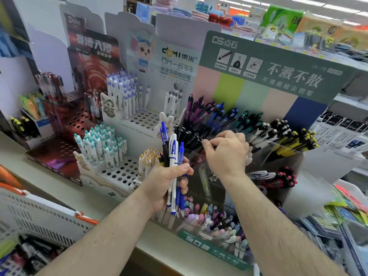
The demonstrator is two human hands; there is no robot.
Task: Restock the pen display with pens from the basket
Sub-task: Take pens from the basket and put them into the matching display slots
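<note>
The person's left hand [169, 182] grips a mixed bundle of pens [173, 166], blue and white barrels upright, held in front of the clear acrylic pen display [278, 162]; the right hand [225, 154] has its fingers curled in a pinch at the rim of the display's middle tier, and something dark and thin seems to sit between the fingertips, though it is too small to be sure it is a pen.

Procedure, as judged: match the pen's colour to its compartment; lower it tip-down along the slant of the neighbours; release only once it is seated, so that it does not slide across a divider.

Containers: the top tier, at 12 o'clock from the right hand, holds purple, blue and teal pens; black pens [189, 136] lie at 10 o'clock, white and yellow ones at 3 o'clock; pastel pens [217, 218] fill the lowest tier at 6 o'clock. The white perforated basket [39, 220], with more pens inside, stands at 8 o'clock, well apart.
</note>
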